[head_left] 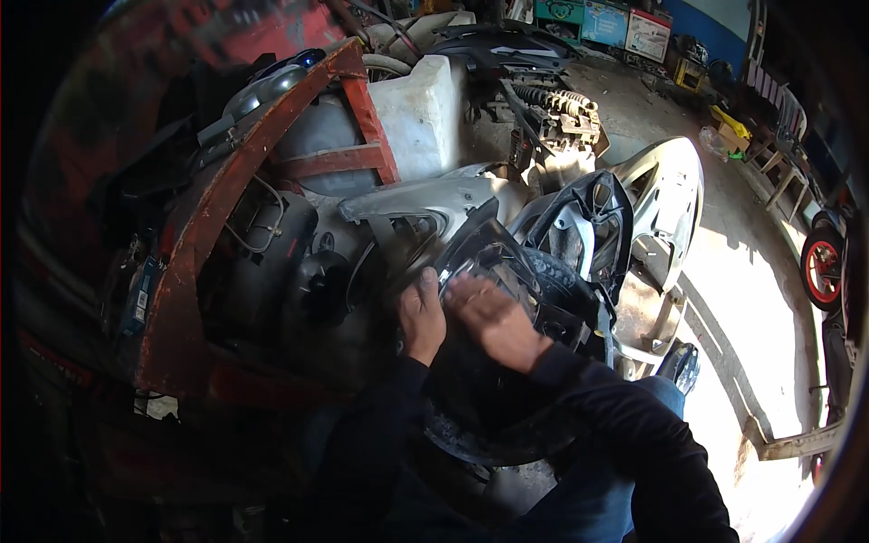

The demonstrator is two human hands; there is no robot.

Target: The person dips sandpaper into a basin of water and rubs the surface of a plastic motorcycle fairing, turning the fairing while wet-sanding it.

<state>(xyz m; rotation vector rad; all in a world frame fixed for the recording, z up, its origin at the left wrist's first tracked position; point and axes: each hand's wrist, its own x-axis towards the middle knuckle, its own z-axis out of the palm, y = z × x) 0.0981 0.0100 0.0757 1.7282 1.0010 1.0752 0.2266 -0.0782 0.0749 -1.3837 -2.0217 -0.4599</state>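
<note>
A black plastic motorcycle panel [471, 362] rests at an angle against my lap, its upper part narrowing away from me. At its left edge, my left hand [423, 319] is closed on the panel, thumb uppermost. Just to the right, my right hand [496, 321] lies over the panel's upper surface with its fingers bent. Slight blur covers those fingertips, and whatever they hold is hidden. Directly beyond stand a black-and-silver fairing [579, 231] and a pale grey fairing [674, 199].
A rusty red metal frame [195, 244] rises on my left. Behind the hands lie a silver body panel [425, 199] and a part with coil springs [561, 104]. A wooden bench [787, 185] and a red-rimmed wheel [822, 267] are at right.
</note>
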